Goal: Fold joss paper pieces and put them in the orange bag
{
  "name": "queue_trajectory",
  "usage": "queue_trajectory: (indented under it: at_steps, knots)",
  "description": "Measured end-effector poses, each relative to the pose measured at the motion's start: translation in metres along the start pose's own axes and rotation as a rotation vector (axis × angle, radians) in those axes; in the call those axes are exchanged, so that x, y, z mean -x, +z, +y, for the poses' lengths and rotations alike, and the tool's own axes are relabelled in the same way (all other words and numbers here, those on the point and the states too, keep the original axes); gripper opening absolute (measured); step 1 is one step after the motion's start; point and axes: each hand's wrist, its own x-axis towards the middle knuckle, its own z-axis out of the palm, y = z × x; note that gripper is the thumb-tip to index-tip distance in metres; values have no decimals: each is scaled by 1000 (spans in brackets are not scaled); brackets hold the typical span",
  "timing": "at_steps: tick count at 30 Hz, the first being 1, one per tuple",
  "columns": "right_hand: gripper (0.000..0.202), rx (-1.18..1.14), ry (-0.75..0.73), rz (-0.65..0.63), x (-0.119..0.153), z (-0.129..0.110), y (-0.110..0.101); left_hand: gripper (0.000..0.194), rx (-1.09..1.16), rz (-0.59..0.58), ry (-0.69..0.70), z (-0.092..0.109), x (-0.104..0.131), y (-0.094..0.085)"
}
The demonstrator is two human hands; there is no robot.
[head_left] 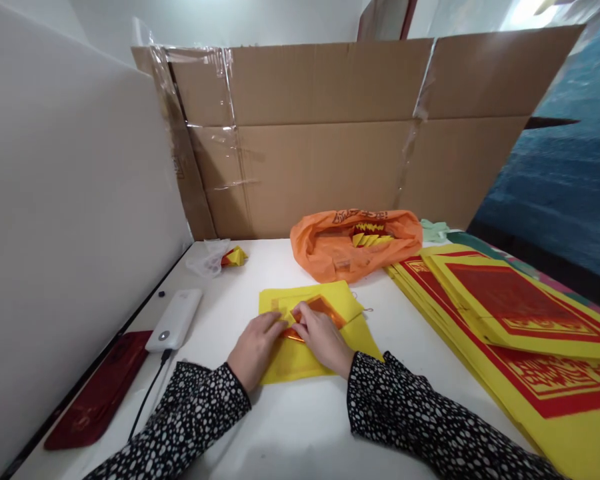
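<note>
The grip of the right hand [324, 335] is pinched together on the yellow paper [296, 365]; the left hand [260, 345] touches it too, closure unclear. On the tabletop [290, 427], the paper lies under both; its diagonal orange patch [327, 308] sits nearer the right.

I can't read any lettering for certain: the dark characters [361, 215] along the orange bag [325, 258], mid-frame, are too distorted for me, and the printed mark [178, 165] on the cardboard [320, 150], upper left, is too small.
</note>
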Motion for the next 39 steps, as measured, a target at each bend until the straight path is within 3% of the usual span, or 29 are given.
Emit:
queue_trajectory:
  at_steps: [2,6,12,25,29,34,39]
  knots:
    - [15,47,-10,-14,-1,-1,0,33,-65,-50,66,10,5,8]
    - [12,99,-16,-29,-3,-1,-1,41,-182,-103,64,18,10,20]
    - [7,221,16,-62,-4,-3,-2,43,-228,-103,52,15,13,27]
    - [8,240,13,-67,-5,-3,-2,45,-211,-140,41,13,15,34]
    - [17,241,-62,-32,15,-4,-11,50,-256,-188,54,15,18,32]
    - [27,317,-283,-76,56,4,-21,74,-242,-232,94,21,20,26]
    - [33,256,-269,-41,74,9,-22,86,-200,-332,99,27,12,13]
